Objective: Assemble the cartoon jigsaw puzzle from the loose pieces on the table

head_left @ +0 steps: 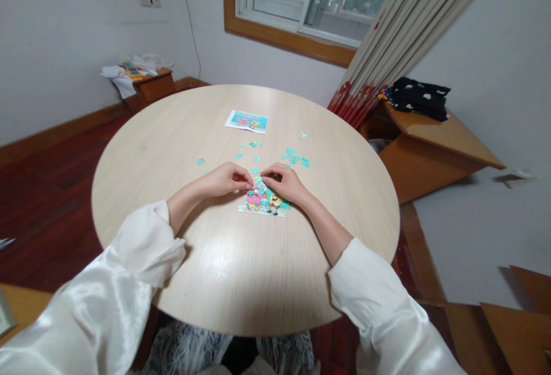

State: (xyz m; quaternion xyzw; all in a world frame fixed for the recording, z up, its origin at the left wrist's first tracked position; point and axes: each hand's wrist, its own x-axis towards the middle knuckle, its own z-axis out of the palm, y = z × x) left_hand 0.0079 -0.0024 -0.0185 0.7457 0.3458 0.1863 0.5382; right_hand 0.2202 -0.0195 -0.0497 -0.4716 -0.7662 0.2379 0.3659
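Note:
A partly joined cartoon jigsaw (264,201) lies on the round wooden table (232,271) in front of me. My left hand (228,179) rests at its upper left edge with fingers curled in a pinch. My right hand (284,182) sits at its upper right edge, fingers also curled, touching the puzzle's top. What either hand pinches is too small to see. Several loose teal pieces (294,157) lie just beyond my hands. A printed reference picture (247,121) lies further back.
A single teal piece (200,161) lies to the left, another pale piece (303,134) to the far right. A low wooden cabinet (430,139) with dark cloth stands right of the table by the curtain (400,36). A small stand (150,85) with papers is at the back left.

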